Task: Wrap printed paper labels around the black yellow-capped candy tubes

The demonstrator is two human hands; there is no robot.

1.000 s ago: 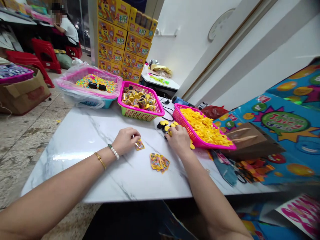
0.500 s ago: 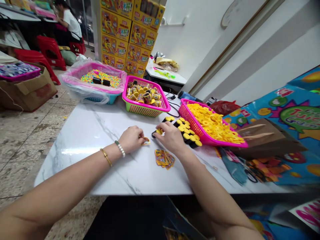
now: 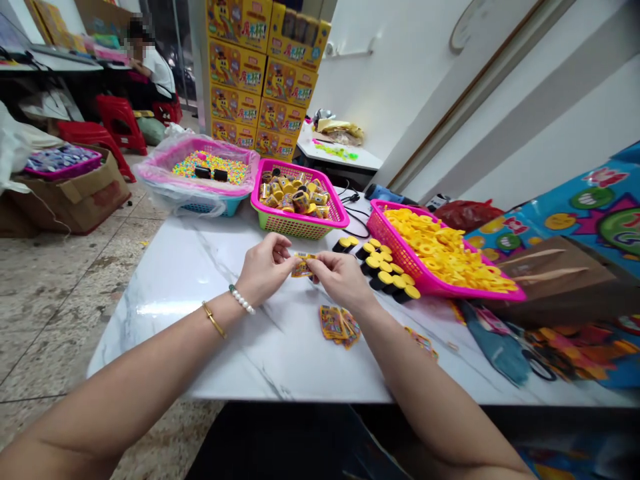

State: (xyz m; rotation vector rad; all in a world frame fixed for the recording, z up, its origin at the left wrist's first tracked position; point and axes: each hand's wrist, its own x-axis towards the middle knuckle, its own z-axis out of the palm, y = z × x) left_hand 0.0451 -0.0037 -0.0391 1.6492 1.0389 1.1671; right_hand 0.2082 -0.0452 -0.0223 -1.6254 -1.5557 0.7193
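Note:
My left hand (image 3: 265, 270) and my right hand (image 3: 343, 277) meet above the table, pinching a small yellow printed label (image 3: 302, 265) between thumbs and fingers. A bit of something dark shows under my right fingertips; I cannot make out what it is. Below the hands lies a fanned pile of similar printed labels (image 3: 336, 325). Beside my right hand stand several black cups with yellow lids (image 3: 385, 272), grouped close together. A few more labels (image 3: 423, 343) lie partly behind my right forearm.
A pink basket (image 3: 345, 217) of labelled cups stands ahead. To its left is a plastic-lined basket (image 3: 150, 160) of coloured beads with two black cups. At right, another pink basket (image 3: 425, 283) holds yellow plastic pieces. Scissors (image 3: 540, 367) lie at the table's right. Yellow boxes (image 3: 237, 70) are stacked behind.
The black cup with a yellow lid at my right fingers no longer shows clearly. My right hand has come over to the label, which both hands now hold spread between them.

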